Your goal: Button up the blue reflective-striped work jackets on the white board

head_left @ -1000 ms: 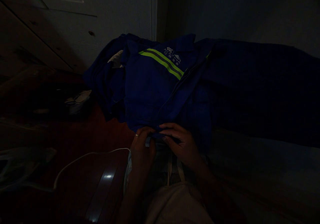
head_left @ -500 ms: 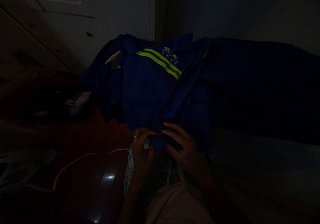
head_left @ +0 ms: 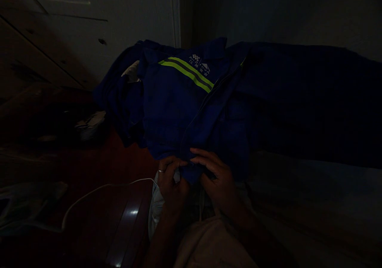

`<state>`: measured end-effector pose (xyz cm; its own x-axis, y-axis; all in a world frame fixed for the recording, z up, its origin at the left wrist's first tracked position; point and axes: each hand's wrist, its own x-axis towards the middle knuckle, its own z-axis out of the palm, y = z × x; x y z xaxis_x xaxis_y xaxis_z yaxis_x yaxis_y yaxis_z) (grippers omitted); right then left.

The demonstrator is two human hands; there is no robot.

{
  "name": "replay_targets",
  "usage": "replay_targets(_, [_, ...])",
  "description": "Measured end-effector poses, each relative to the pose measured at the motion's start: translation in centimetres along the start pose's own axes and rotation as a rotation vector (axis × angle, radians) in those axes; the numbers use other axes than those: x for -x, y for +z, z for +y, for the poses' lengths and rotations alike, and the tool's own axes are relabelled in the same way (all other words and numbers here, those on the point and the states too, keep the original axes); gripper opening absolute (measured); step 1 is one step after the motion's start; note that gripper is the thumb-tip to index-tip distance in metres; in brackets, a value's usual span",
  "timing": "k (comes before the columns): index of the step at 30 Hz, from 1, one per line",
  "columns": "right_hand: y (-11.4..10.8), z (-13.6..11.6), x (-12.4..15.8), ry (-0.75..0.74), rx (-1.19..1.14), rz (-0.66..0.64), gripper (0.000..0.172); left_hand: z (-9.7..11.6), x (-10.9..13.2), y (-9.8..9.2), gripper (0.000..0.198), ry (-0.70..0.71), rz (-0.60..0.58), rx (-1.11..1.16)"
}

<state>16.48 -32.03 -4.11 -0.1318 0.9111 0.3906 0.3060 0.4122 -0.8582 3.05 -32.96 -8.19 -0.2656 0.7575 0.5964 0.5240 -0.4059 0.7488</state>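
Observation:
A dark blue work jacket with yellow-green reflective stripes and a white chest logo lies spread across a bed in dim light. My left hand, a ring on one finger, pinches the jacket's bottom hem at the front opening. My right hand grips the hem on the other side of the opening, fingertips meeting the left hand's. Both hands are closed on the fabric where the zip line ends. What sits exactly between the fingertips is too dark to make out.
A white cable curves over a glossy dark wooden footboard at the lower left. White cupboard doors stand behind. Pale cloth lies on the dark red floor at left. Pale bedding stretches to the right.
The view has drifted slightly, so the jacket sits a little higher and further left. Both hands stay at the hem, with my fingers shifting a little on the fabric.

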Motion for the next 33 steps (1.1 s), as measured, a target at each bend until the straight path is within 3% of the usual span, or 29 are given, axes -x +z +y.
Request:
replay_targets(7, [-0.7,0.7,-0.4,-0.229,0.115,0.001,0.043,0.3,0.0,0.4,0.014,0.032,0.013,0.022])
replay_targets(14, [-1.2,1.2,-0.6,-0.264,0.101,-0.026,0.042,0.8,-0.5,0.3,0.027,0.111,-0.053,-0.045])
replay_targets(23, [-2.3,1.5,-0.8,-0.360,0.086,-0.185,0.052,-0.2,-0.4,-0.4,0.030,0.220,-0.070,-0.109])
replay_targets(33, [-1.4,0.9,-0.6,-0.383,0.109,-0.045,0.047,0.1,0.4,-0.3,0.043,0.172,-0.024,-0.076])
